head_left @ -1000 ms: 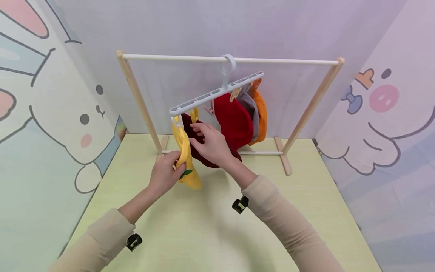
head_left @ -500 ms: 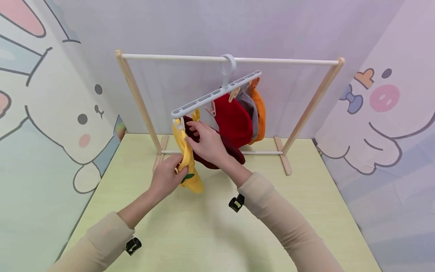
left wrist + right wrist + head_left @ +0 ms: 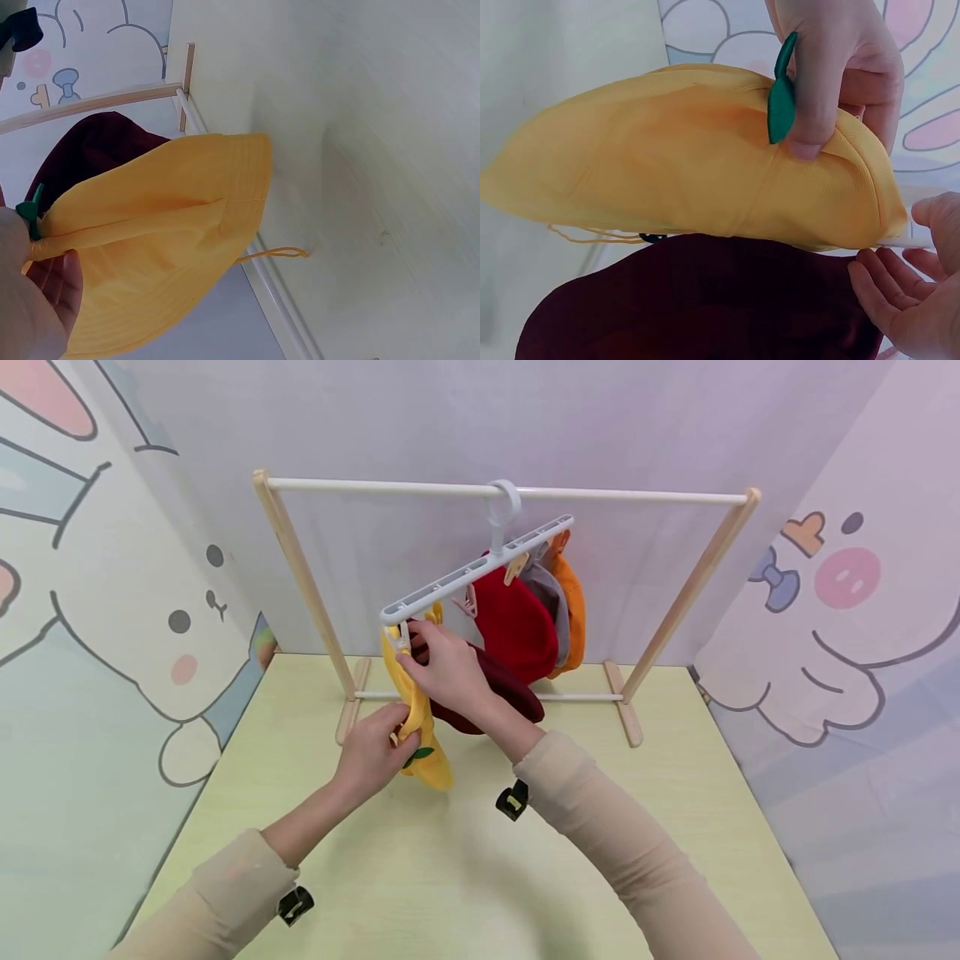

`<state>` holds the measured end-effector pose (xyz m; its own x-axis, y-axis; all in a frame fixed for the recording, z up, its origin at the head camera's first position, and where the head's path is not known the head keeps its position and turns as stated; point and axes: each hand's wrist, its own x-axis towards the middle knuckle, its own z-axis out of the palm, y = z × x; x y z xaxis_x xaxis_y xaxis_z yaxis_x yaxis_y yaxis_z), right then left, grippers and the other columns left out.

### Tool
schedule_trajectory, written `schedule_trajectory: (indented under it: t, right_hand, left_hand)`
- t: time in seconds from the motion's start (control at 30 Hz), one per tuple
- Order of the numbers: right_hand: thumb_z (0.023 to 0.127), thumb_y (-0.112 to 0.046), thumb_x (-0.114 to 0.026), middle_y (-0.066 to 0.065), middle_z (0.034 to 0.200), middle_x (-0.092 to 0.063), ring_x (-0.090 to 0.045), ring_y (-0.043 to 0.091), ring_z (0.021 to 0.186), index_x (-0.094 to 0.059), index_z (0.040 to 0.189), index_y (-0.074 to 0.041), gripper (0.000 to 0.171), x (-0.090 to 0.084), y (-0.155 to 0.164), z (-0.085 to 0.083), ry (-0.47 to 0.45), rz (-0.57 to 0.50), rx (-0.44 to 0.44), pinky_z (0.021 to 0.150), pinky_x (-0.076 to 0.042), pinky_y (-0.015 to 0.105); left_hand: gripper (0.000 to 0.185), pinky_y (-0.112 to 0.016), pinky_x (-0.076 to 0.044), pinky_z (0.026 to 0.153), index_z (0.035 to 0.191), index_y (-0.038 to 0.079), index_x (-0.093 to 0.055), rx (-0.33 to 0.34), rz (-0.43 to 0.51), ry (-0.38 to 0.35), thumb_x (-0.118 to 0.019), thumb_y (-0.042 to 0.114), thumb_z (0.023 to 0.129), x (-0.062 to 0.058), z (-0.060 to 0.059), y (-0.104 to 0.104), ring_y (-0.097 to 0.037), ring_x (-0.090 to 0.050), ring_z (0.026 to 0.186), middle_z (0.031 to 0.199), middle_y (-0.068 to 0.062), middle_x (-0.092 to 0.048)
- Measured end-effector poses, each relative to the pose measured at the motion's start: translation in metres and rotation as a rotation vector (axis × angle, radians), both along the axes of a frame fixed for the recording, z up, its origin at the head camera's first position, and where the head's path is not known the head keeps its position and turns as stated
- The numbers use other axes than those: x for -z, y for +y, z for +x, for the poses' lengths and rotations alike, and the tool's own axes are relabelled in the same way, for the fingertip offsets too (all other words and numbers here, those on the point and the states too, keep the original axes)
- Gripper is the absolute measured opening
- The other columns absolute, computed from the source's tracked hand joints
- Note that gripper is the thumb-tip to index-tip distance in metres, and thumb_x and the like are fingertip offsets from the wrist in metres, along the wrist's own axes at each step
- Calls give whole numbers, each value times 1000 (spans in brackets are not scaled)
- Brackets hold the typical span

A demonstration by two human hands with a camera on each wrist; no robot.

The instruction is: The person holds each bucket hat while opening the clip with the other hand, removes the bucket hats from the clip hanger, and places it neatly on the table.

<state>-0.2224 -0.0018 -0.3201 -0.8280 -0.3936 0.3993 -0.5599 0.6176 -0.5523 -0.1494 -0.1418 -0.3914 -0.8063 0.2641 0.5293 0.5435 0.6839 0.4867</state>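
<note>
A yellow hat (image 3: 420, 739) with a green leaf (image 3: 782, 97) hangs from the end clip (image 3: 400, 637) of a white clip hanger (image 3: 476, 568). My left hand (image 3: 372, 752) grips the hat's lower part, thumb pressed beside the leaf. My right hand (image 3: 444, 667) reaches up to that clip, and its thumb and fingers (image 3: 889, 296) pinch the white clip (image 3: 909, 241) at the hat's top edge. A dark red hat (image 3: 491, 693) hangs right behind the yellow hat (image 3: 165, 247).
The hanger hooks onto a white rod (image 3: 375, 487) between two wooden posts (image 3: 300, 577). Red (image 3: 517, 627), grey (image 3: 552, 597) and orange (image 3: 575, 602) hats hang further along it. The rack stands at the back of a pale green table (image 3: 465, 877), with cartoon-printed walls on both sides.
My right hand has slid left and up from the dark red hat to the end clip. My left hand keeps its grip on the yellow hat, a little lower.
</note>
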Motion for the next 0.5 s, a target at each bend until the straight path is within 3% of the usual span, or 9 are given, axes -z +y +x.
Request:
schedule_trajectory:
  t: [0.2,0.33,0.5]
  right_hand:
    - [87,-31,-61,0,88,-63,-58,10,74,-57,109,-11,30,-4,-7,1,54,40,57,63,-46,19]
    - [87,-35,-60,-1,71,-55,-49,11,62,-56,95,-12,25,-8,-11,3,82,56,105,54,-39,21]
    - [86,-38,-59,-1,61,-47,-45,11,53,-56,87,-11,27,-11,-15,4,91,74,157,47,-36,21]
  left_hand:
    - [12,-21,-44,51,85,9,-61,-4,2,-11,-68,6,76,0,0,1,-11,-52,63,74,0,-58]
    - [11,-21,-43,50,84,9,-60,-9,-7,-8,-68,6,76,1,-1,2,-11,-50,61,72,0,-56]
    - [11,-22,-43,51,84,9,-61,-11,-12,-7,-68,8,76,1,-1,2,-11,-49,61,71,0,-56]
